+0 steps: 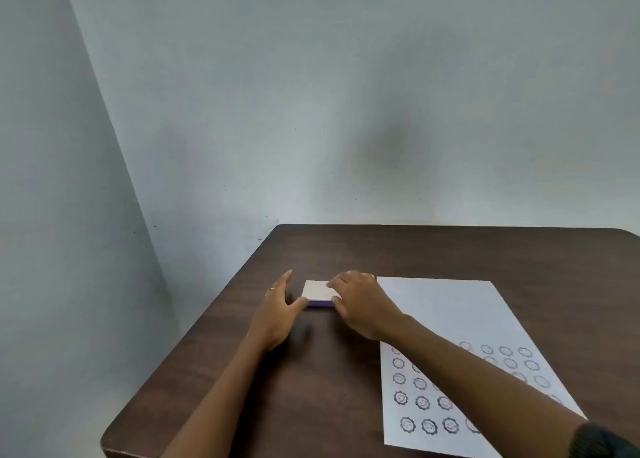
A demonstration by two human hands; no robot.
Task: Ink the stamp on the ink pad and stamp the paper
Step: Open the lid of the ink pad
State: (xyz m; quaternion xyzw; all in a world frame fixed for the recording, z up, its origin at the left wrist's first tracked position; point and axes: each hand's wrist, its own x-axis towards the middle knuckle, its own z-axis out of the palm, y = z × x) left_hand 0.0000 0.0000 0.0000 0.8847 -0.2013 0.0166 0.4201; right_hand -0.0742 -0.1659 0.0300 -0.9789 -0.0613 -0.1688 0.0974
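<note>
A small ink pad (pixel 317 290) with a white lid and a purple base lies shut on the dark wooden table (pixel 450 249), left of the paper. My left hand (pixel 277 310) braces its left side, fingers stretched along the far edge and thumb against the front corner. From the right, my right hand (pixel 360 303) pinches the lid, fingertips on top and thumb at the front edge. The white paper (pixel 446 312) lies to the right, its near half covered with several round smiley stamp prints. No stamp is visible.
The table stands in a corner, with a plain wall behind it and another to the left. Its left edge runs diagonally close to my left forearm. My right forearm crosses over the paper's near half, with a dark sleeve at the bottom right.
</note>
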